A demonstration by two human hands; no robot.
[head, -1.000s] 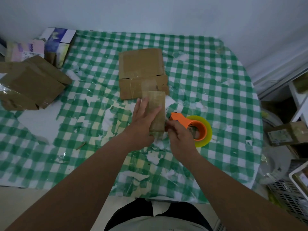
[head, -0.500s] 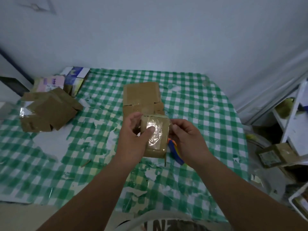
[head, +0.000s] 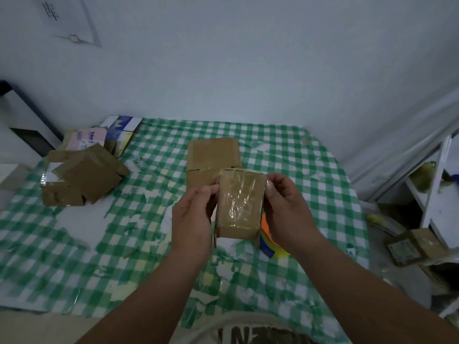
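A small brown cardboard box (head: 239, 204) wrapped in clear shiny tape is held up above the green checked table (head: 310, 175). My left hand (head: 193, 217) grips its left side with thumb and curled fingers. My right hand (head: 285, 207) grips its right side near the top. Under the box and my right hand, an orange tape dispenser with a yellowish roll (head: 269, 240) lies on the table, mostly hidden.
A larger taped cardboard box (head: 212, 157) lies just behind the held box. A pile of flattened cardboard (head: 82, 175) and printed cartons (head: 119, 132) sit at the back left. White shelves (head: 439, 184) and a small box (head: 412, 247) stand off the table's right edge.
Both hands have lifted the small box off the table and turned its taped face toward me. My right hand let go of the tape dispenser, which stays on the table. The camera tilted up.
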